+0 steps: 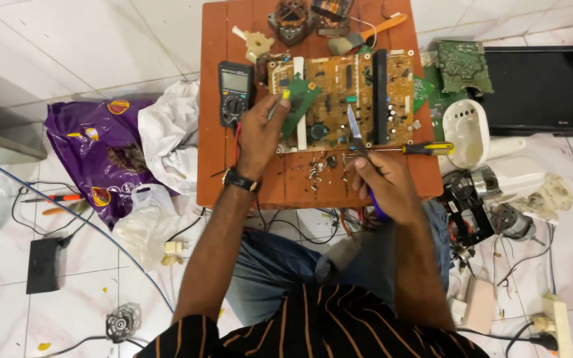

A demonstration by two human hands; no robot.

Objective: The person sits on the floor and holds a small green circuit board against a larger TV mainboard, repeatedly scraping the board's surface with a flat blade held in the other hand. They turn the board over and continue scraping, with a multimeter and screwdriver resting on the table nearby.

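Observation:
A small wooden table [215, 99] carries a large brown circuit board [339, 93] with many components. My left hand [260, 132] holds a small green circuit board [300, 99] tilted over the brown board's left side. My right hand [382, 182] grips a metal-tipped tool, a soldering iron or cutter [356, 129], whose tip points up at the brown board's lower middle. A black multimeter [235, 93] lies left of the boards, beside my left hand. A yellow-handled screwdriver [426, 148] rests along the board's lower right edge. Loose small parts [316, 171] are scattered between my hands.
Motor windings [293, 20] and an orange-handled brush [366, 34] lie at the table's far edge. A purple bag [101, 152] and white cloth [170, 129] are on the floor left. Right of the table are a green board [464, 65], a white housing [465, 129], motor parts [492, 205] and cables.

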